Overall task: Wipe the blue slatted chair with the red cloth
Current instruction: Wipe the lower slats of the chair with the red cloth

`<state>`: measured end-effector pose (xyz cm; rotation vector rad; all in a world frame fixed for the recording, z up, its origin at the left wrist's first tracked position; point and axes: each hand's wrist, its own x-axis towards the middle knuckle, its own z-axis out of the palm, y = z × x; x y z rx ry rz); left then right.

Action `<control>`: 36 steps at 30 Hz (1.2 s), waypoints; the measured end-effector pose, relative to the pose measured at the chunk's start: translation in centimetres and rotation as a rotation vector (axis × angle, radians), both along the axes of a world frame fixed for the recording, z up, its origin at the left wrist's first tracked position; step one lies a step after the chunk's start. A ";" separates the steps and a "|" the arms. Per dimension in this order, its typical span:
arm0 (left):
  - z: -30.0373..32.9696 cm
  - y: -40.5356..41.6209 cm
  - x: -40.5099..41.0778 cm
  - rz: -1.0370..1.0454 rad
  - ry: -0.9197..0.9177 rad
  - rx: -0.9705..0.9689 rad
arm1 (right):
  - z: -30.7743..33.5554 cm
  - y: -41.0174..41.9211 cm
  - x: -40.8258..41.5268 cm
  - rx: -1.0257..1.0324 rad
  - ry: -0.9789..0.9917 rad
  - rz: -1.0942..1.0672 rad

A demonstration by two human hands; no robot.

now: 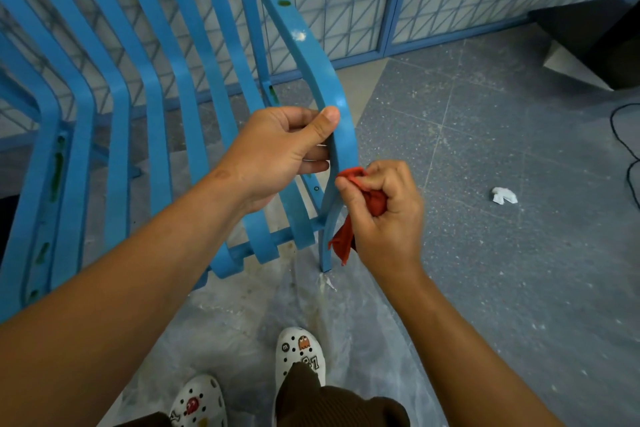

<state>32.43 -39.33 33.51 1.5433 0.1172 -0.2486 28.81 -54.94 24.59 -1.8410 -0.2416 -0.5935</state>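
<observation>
Blue slatted metal chair (166, 121) on plastic-sheeted floor, rigid, likely light; outer curved slat gripped by left hand (277, 152); soft crumpled red cloth (360, 204) bunched in right hand (384, 215), pressed against slat edge.

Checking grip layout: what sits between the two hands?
In the head view, only the blue slatted chair's curved outer slat separates the left hand from the right hand gripping the bunched red cloth.

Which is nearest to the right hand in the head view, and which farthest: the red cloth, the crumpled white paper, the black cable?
1. Red cloth: gripped in the right hand.
2. Crumpled white paper: on the floor, to its right.
3. Black cable: at the right edge.
</observation>
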 end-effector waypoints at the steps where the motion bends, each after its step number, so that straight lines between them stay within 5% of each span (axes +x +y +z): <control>1: -0.1 -0.1 -0.1 0.009 -0.004 0.010 | -0.6 -0.2 -0.2 -0.019 0.023 0.017; 6: -0.5 -0.9 -0.7 0.075 -0.038 0.031 | -1.7 -1.2 -1.1 -0.054 0.202 0.092; 13: -1.0 -1.2 -1.1 0.097 -0.097 0.099 | 3.1 -0.7 0.4 -0.036 -0.136 0.034; 25: -3.1 -1.3 -0.9 0.109 -0.224 0.144 | -6.6 0.4 -1.3 0.008 0.125 -0.017; 36: -2.7 -0.5 -1.1 0.025 -0.204 0.120 | 3.1 0.4 1.0 0.023 -0.102 -0.027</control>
